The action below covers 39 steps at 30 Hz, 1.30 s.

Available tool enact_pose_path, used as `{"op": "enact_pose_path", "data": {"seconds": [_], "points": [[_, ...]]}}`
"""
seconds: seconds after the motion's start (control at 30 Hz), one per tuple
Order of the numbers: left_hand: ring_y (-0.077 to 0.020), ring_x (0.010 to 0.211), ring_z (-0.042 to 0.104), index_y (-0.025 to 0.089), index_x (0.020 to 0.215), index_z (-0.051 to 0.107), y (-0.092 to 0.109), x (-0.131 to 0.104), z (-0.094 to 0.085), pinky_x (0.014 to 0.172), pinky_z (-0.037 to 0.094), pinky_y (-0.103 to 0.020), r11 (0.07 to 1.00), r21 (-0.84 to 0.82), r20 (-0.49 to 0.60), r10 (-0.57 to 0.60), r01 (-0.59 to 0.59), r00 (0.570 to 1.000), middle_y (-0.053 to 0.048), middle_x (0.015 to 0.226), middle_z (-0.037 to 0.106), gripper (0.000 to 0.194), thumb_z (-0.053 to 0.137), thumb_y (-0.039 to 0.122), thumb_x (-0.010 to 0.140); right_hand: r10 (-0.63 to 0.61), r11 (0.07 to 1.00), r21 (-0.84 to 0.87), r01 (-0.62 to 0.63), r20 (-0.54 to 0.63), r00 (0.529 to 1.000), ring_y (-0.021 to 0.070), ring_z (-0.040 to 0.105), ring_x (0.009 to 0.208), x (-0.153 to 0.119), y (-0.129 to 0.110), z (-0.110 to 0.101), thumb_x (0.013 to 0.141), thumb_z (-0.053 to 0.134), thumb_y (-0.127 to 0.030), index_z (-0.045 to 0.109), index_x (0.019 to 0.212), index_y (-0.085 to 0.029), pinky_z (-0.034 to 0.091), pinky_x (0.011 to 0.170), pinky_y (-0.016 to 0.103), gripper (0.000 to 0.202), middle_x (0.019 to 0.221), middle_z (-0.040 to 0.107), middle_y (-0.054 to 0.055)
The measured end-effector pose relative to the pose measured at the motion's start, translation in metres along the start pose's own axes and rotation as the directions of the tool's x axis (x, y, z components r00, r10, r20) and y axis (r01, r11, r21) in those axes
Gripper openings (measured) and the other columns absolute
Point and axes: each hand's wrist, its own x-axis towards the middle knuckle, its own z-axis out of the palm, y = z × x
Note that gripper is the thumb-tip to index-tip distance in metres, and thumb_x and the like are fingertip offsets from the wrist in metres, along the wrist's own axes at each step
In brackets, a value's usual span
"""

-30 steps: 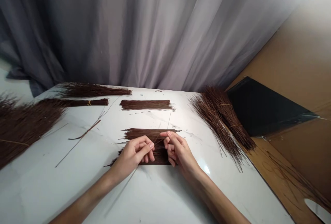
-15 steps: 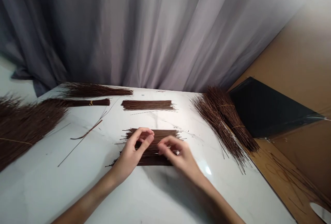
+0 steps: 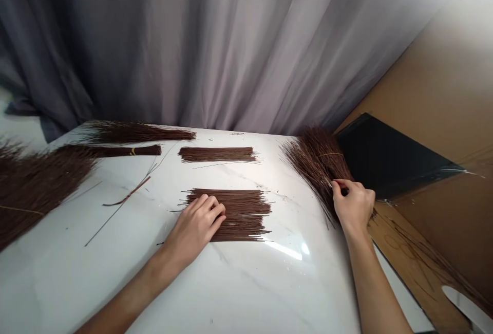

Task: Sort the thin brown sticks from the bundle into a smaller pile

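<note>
My left hand (image 3: 200, 221) rests on a flat layer of thin brown twigs (image 3: 246, 203) in the middle of the table. Its fingers are curled together, and whatever lies between them is hidden. At the right, my right hand (image 3: 354, 203) is over a loose bundle of brown twigs (image 3: 308, 169). Thumb and forefinger are pinched together on twigs at the bundle's near part. The hand covers that bundle's lower end. Just behind it leans a second twig bundle (image 3: 325, 144) with a yellow tie.
A short stack of cut twigs (image 3: 217, 154) lies behind the middle layer on the white table (image 3: 246, 288). More twig bundles (image 3: 38, 185) are along the left. Loose strands (image 3: 127, 198) lie nearby. A grey curtain (image 3: 215, 46) hangs behind; cardboard (image 3: 442, 118) stands at right.
My right hand has moved from the middle layer out to the bundle at the right. My left hand has lowered onto the layer's left part. The view has shifted slightly.
</note>
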Motion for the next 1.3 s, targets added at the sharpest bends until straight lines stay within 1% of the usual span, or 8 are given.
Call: {"op": "enact_pose_path", "data": {"seconds": [0.13, 0.3, 0.43, 0.6, 0.8, 0.97, 1.17, 1.3], "points": [[-0.0221, 0.091, 0.057, 0.019, 0.096, 0.062, 0.0, -0.001, 0.0, 0.081, 0.049, -0.038, 0.998, 0.05, 0.009, 0.027, -0.027, 1.0, -0.004, 0.095, 0.061, 0.017, 0.048, 0.015, 0.105, -0.035, 0.998, 0.049, 0.036, -0.013, 0.999, 0.0279, 0.055, 0.086, -0.003, -0.011, 0.002, 0.093, 0.052, -0.037, 0.072, 0.091, -0.015, 0.037, 0.084, 0.042, 0.031, 0.087, 0.066, 0.013], [-0.0228, 0.087, 0.056, 0.018, 0.093, 0.06, -0.002, -0.002, 0.01, 0.076, 0.047, -0.037, 0.969, 0.217, -0.004, 0.12, -0.116, 0.993, -0.005, 0.091, 0.06, 0.025, 0.041, 0.014, 0.107, -0.232, 0.955, 0.196, 0.221, 0.031, 0.972, 0.0303, 0.05, 0.097, -0.01, -0.092, 0.001, 0.1, 0.046, -0.034, 0.066, 0.1, -0.017, 0.04, 0.088, 0.044, 0.026, 0.098, 0.061, 0.014], [-0.0266, 0.09, 0.055, 0.017, 0.093, 0.059, -0.002, -0.003, 0.022, 0.081, 0.045, -0.041, 0.921, 0.363, -0.024, 0.157, -0.138, 0.987, -0.007, 0.089, 0.058, 0.028, 0.036, 0.009, 0.106, -0.59, 0.762, 0.5, 0.412, 0.272, 0.76, 0.029, 0.05, 0.102, -0.005, -0.173, 0.025, 0.102, 0.047, -0.026, 0.065, 0.109, -0.02, 0.042, 0.092, 0.043, 0.02, 0.108, 0.061, 0.013], [-0.0247, 0.085, 0.053, 0.018, 0.093, 0.055, 0.001, -0.002, 0.017, 0.081, 0.045, -0.041, 0.928, 0.363, -0.06, 0.114, -0.084, 0.992, -0.006, 0.088, 0.056, 0.027, 0.035, 0.006, 0.105, -0.74, 0.639, 0.63, 0.441, 0.347, 0.576, 0.027, 0.051, 0.104, 0.016, -0.232, 0.077, 0.095, 0.06, -0.018, 0.068, 0.105, -0.02, 0.044, 0.095, 0.04, 0.013, 0.108, 0.066, 0.011], [-0.0211, 0.084, 0.057, 0.02, 0.098, 0.048, -0.01, -0.004, -0.003, 0.081, 0.048, -0.038, 0.986, 0.163, -0.076, 0.057, -0.044, 0.995, -0.004, 0.094, 0.057, 0.028, 0.031, -0.002, 0.101, -0.749, 0.644, 0.676, 0.36, 0.46, 0.476, 0.023, 0.054, 0.097, 0.033, -0.244, 0.107, 0.09, 0.068, -0.019, 0.07, 0.087, -0.017, 0.044, 0.088, 0.034, 0.004, 0.094, 0.068, 0.008], [-0.0172, 0.082, 0.06, 0.021, 0.099, 0.046, -0.013, -0.003, -0.008, 0.076, 0.049, -0.032, 1.0, 0.015, -0.08, 0.028, -0.027, 0.996, -0.001, 0.092, 0.058, 0.021, 0.034, 0.005, 0.105, -0.747, 0.655, 0.695, 0.295, 0.539, 0.389, 0.0136, 0.057, 0.075, 0.043, -0.237, 0.114, 0.089, 0.072, -0.028, 0.07, 0.094, -0.016, 0.044, 0.07, 0.024, 0.013, 0.085, 0.07, 0.002], [-0.0204, 0.081, 0.056, 0.021, 0.095, 0.053, -0.005, 0.001, -0.009, 0.075, 0.044, -0.037, 0.997, -0.001, -0.077, 0.073, -0.073, 0.994, -0.001, 0.089, 0.06, 0.022, 0.037, 0.017, 0.109, -0.74, 0.671, 0.674, 0.31, 0.583, 0.335, 0.0135, 0.063, 0.078, 0.047, -0.235, 0.121, 0.095, 0.068, -0.031, 0.069, 0.099, -0.015, 0.052, 0.073, 0.027, 0.017, 0.088, 0.069, 0.002], [-0.02, 0.077, 0.055, 0.021, 0.093, 0.058, -0.004, 0.002, -0.008, 0.072, 0.042, -0.036, 0.991, 0.052, -0.064, 0.123, -0.12, 0.99, 0.0, 0.083, 0.061, 0.024, 0.04, 0.019, 0.109, -0.742, 0.67, 0.644, 0.368, 0.574, 0.347, 0.0191, 0.067, 0.096, 0.04, -0.239, 0.119, 0.1, 0.063, -0.036, 0.065, 0.115, -0.015, 0.058, 0.085, 0.039, 0.026, 0.113, 0.067, 0.007]]}}
